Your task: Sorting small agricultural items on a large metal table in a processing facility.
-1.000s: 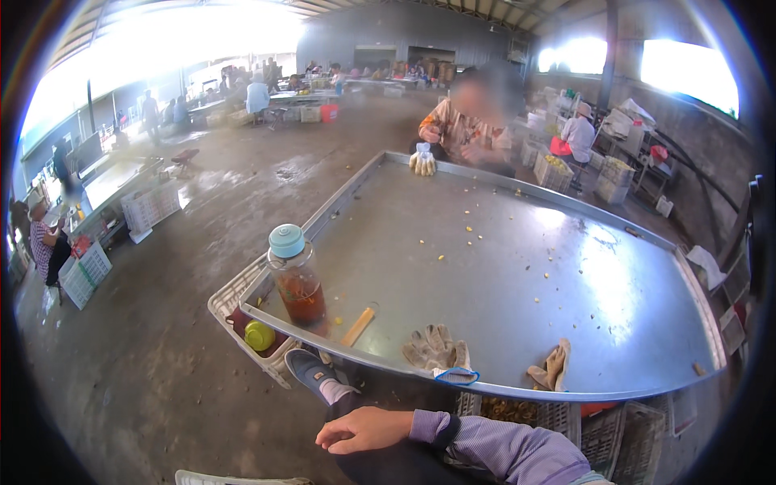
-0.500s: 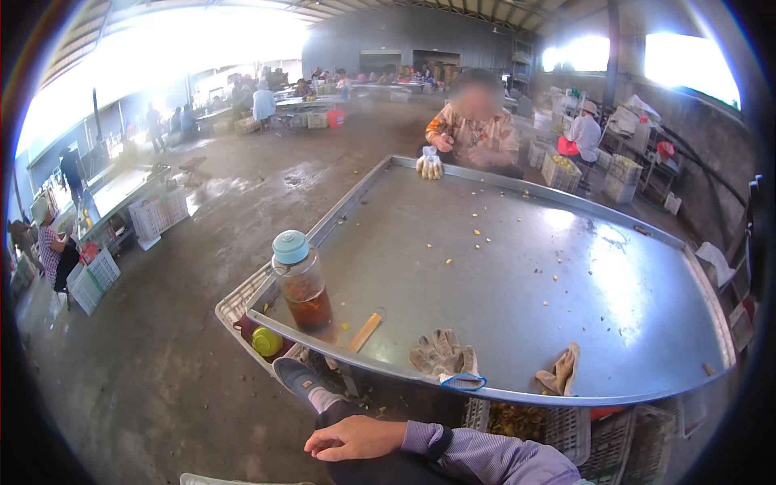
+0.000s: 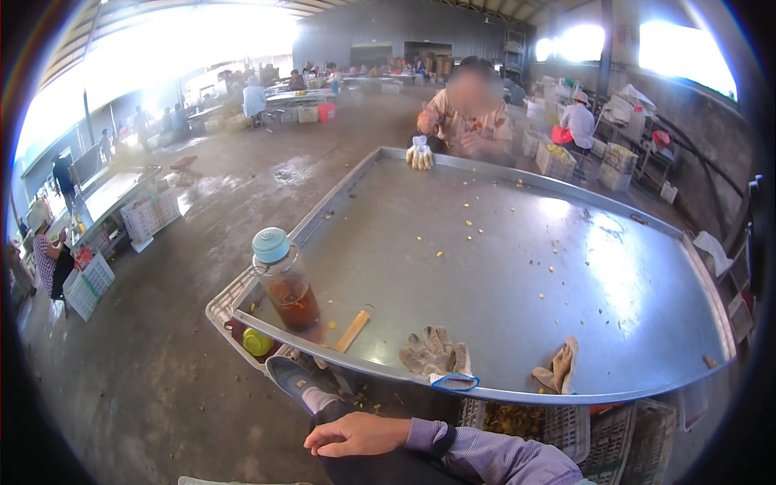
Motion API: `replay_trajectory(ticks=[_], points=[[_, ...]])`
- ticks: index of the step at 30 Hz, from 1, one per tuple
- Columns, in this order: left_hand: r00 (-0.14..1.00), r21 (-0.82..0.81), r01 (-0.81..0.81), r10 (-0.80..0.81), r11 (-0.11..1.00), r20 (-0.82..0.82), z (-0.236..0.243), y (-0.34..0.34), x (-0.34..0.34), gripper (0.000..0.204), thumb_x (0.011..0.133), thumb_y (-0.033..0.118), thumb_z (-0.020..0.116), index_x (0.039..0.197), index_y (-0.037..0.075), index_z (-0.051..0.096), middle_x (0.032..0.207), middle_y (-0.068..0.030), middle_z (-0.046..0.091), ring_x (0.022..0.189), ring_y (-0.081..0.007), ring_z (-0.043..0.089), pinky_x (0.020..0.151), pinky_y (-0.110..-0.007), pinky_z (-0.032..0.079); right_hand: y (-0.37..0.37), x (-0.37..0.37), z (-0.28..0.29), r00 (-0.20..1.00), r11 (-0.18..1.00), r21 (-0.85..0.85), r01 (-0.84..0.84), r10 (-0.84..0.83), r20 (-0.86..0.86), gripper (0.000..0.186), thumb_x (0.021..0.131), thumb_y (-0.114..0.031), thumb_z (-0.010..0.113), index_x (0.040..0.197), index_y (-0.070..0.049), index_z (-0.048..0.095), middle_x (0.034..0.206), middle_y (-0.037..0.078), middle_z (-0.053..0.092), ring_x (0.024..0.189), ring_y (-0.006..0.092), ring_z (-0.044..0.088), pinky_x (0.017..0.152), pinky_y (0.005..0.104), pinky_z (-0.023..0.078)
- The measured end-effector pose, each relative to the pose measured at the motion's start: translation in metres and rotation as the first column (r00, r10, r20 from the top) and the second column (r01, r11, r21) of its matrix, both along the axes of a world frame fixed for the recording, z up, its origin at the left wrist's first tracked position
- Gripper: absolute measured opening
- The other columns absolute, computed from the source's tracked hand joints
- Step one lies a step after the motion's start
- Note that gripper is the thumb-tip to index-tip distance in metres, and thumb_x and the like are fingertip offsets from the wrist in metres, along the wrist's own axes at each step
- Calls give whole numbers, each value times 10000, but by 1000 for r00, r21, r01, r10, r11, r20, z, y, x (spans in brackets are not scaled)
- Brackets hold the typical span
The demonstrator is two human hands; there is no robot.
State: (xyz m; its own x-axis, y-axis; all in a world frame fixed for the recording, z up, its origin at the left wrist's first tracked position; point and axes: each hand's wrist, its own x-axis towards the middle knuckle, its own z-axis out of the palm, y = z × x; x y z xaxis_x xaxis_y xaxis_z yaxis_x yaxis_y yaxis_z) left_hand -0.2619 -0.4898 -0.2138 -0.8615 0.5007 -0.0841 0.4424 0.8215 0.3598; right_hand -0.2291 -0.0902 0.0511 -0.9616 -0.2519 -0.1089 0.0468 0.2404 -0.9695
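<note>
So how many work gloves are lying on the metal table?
3: a grey glove at the near edge, a tan glove right of it, a pale glove at the far rim. Others may be hidden.

A large metal table (image 3: pixel 517 267) with a raised rim is seen, scattered with small yellow bits; a jar of brown liquid with a light blue lid (image 3: pixel 284 279) is stood at its near left corner, with a short wooden stick (image 3: pixel 352 331) laid just beside it. Grey work gloves (image 3: pixel 434 356) and a tan cloth (image 3: pixel 559 368) are laid near the front edge, while another pair of gloves (image 3: pixel 419 153) is draped over the far rim. A white crate (image 3: pixel 230 303) holding a yellow-green round thing (image 3: pixel 257 343) is set below the left corner, and a seated person in an orange top (image 3: pixel 465 121) is placed behind the far side.
</note>
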Motion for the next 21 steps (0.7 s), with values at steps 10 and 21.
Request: replay_trajectory(ticks=[10, 21], points=[[994, -65, 72, -77, 995, -81, -45, -22, -5, 258, 791, 234, 493, 741, 17, 623, 739, -186, 587, 734, -355, 561, 654, -449, 459, 3, 2, -3, 1000, 999, -35, 6, -7, -17, 424, 925, -362, 451, 1204, -50, 520, 1149, 125, 591, 1076, 252, 552, 944, 325, 396], [998, -63, -29, 32, 998, 45, 10, 3, -1, 313, 810, 262, 486, 887, -11, 619, 847, -212, 607, 822, -381, 565, 733, -447, 463, 3, 1, -3, 1000, 999, -46, 3, -4, -15, 419, 926, -357, 451, 1206, -54, 520, 1160, 122, 588, 1080, 252, 551, 947, 323, 394]])
